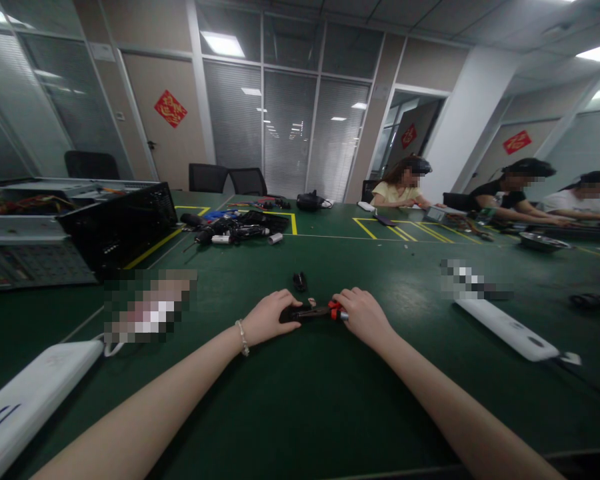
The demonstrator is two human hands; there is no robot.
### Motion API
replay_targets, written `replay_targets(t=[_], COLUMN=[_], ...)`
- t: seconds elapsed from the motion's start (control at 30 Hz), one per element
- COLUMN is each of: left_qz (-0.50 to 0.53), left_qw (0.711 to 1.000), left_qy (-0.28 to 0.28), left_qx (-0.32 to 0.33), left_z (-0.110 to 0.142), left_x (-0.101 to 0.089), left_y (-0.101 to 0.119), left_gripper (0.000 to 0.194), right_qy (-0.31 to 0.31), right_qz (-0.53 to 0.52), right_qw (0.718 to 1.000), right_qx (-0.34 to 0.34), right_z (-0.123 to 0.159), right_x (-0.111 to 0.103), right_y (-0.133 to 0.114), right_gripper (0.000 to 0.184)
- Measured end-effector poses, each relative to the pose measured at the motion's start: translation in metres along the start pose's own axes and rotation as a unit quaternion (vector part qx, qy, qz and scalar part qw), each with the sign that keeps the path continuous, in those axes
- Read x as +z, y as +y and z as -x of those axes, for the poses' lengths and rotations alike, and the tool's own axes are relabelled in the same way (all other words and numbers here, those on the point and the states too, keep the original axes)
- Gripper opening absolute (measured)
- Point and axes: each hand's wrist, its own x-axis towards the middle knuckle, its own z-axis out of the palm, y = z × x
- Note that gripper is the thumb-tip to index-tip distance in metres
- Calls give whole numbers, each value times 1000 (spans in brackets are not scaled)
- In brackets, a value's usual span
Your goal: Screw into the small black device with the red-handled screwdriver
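At the middle of the green table, my left hand [273, 317] is closed on a small black piece [291, 315] that I cannot make out in detail. My right hand [363, 313] grips the red handles of what look like pliers [323, 311]. Their dark metal end points left and meets or overlaps the black piece between my hands. A short silvery cylinder [344, 316] shows by my right fingers. Just beyond the tool lie a tiny pale scrap [312, 302] and a small black bundle [300, 281], perhaps a coiled cable.
An opened computer case [115, 227] stands at the left. A pile of black tools and parts [240, 227] lies farther back. White power strips are at left [40, 387] and right [510, 327]. Several people sit at the far right, near a metal dish [545, 242].
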Motion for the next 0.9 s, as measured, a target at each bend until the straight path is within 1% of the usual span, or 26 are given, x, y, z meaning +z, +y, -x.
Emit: replay_targets(t=[0.2,0.43,0.6,0.9], left_qz=[-4,-1,-4,6], left_qw=[1000,1000,1000,1000], left_qy=[-5,-2,1,-12], left_qx=[-7,2,5,-6], left_z=[0,0,-1,-1], left_x=[-2,1,1,-2], left_y=[2,0,1,1], left_gripper=[35,35,35,34], right_qy=[17,6,10,21], right_qz=[20,4,-7,14], right_qw=[1000,1000,1000,1000], right_qx=[-12,-1,-1,-12], right_z=[1,0,0,1], right_x=[-1,1,3,1], right_y=[1,1,1,2], right_gripper=[37,35,34,36])
